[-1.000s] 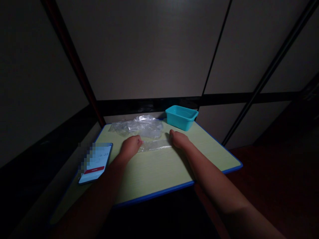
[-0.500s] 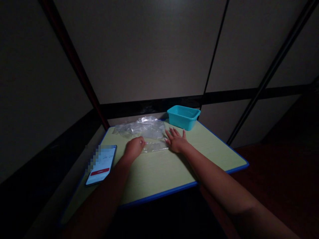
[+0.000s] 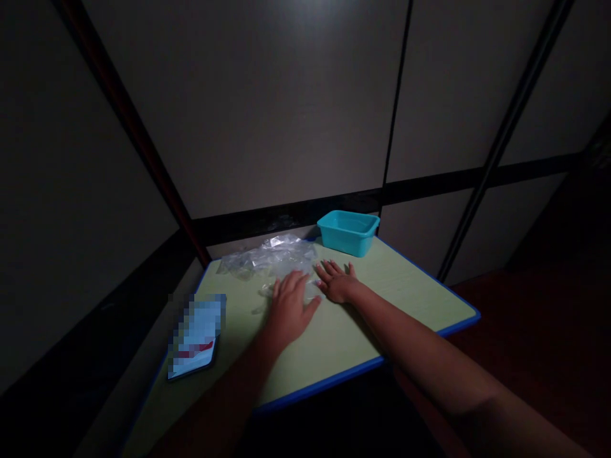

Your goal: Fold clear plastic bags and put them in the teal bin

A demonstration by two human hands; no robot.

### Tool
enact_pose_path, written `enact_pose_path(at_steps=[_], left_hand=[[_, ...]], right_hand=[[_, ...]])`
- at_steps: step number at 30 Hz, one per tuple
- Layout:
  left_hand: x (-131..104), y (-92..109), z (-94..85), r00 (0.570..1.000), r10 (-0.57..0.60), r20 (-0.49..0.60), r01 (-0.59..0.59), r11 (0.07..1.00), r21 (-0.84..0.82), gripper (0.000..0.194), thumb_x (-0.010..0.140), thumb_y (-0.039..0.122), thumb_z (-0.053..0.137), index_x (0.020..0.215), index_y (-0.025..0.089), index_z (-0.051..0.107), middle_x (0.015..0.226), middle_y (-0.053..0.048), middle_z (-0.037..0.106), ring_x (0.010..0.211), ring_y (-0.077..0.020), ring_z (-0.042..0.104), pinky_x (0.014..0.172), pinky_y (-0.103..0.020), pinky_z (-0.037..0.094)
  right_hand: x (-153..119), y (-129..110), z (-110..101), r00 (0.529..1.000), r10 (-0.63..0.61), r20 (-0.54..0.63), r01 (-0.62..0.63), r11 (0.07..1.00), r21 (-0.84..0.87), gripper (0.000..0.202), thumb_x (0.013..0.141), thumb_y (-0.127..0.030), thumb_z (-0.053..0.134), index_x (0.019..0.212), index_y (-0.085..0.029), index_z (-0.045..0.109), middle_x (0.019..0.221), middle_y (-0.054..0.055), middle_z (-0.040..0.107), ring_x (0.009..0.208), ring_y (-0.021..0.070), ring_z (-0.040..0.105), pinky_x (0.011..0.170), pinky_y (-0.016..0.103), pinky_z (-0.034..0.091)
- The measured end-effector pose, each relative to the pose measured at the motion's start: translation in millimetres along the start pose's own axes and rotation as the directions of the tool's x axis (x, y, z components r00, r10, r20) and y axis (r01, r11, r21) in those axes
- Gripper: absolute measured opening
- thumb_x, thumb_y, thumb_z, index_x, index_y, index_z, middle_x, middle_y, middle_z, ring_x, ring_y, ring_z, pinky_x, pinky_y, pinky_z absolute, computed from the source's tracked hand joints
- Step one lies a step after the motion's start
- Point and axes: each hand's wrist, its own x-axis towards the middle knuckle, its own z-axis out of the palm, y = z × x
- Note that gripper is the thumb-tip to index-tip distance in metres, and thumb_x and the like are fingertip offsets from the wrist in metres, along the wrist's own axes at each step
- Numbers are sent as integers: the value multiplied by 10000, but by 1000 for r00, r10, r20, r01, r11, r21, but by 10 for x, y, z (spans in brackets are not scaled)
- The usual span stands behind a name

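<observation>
In the head view, a small clear plastic bag [image 3: 311,291] lies flat on the table [image 3: 329,343], partly hidden by my hands. My left hand [image 3: 290,308] is over its left part with fingers spread, slightly blurred; whether it touches the plastic I cannot tell. At the bag's right end, my right hand [image 3: 338,284] rests palm down with fingers apart. Just beyond both hands lies a crumpled heap of clear plastic [image 3: 277,253].
A turquoise plastic basin [image 3: 348,234] stands at the back right of the table. On the left lies a phone [image 3: 198,337] with its screen lit. The blue table edge [image 3: 324,385] runs along the front, and wall panels [image 3: 286,127] rise behind.
My left hand has let go of the bag's left end, opened and moved right over the bag. My right hand stays at the right end. The view has shifted slightly.
</observation>
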Motion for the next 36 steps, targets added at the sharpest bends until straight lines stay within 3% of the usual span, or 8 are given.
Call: enact_pose_path(at_steps=[3,7,19,28,36], left_hand=[[-93,261,123,951,212,227,-200,977,-74,660,884,528,294,1426,168,182,1503,-95,169,1381,-233,111,1105,-453,80],[-101,327,242,914,189,360,-172,982,-79,767,878,585,190,1442,85,48,1504,-144,70,1385,-246,22,1101,-483,84],[-36,225,243,915,34,403,-22,999,-32,761,872,606,117,1436,95,151,1490,-148,148,1381,-269,71,1092,-525,83],[-50,19,227,905,-46,423,58,998,-15,780,854,639,102,1434,121,163,1502,-127,73,1386,-249,25,1082,-529,109],[-23,-225,138,852,-197,486,209,978,30,834,830,675,148,1443,112,94,1495,-156,-14,1380,-262,-25,1082,-521,88]], right_hand=[[-6,17,-9,999,-34,22,35,999,-35,664,877,-436,288,1448,-259,-1,1516,47,-34,1383,256,-17,1008,642,8],[1,32,1,998,-57,20,58,997,-57,687,866,-423,307,1449,-238,-4,1513,52,-39,1383,249,-13,1016,632,32],[9,-3,4,1000,16,9,-15,1000,-23,565,916,-417,177,1448,-284,42,1517,31,-2,1382,243,-14,1027,622,11],[-16,-8,-4,1000,17,2,-16,999,-35,561,922,-427,140,1449,-274,26,1516,36,-10,1384,228,-16,1020,629,23],[-8,37,22,1000,27,2,-27,998,-56,566,917,-440,103,1448,-274,-1,1512,27,-50,1384,232,-4,1021,630,59]])
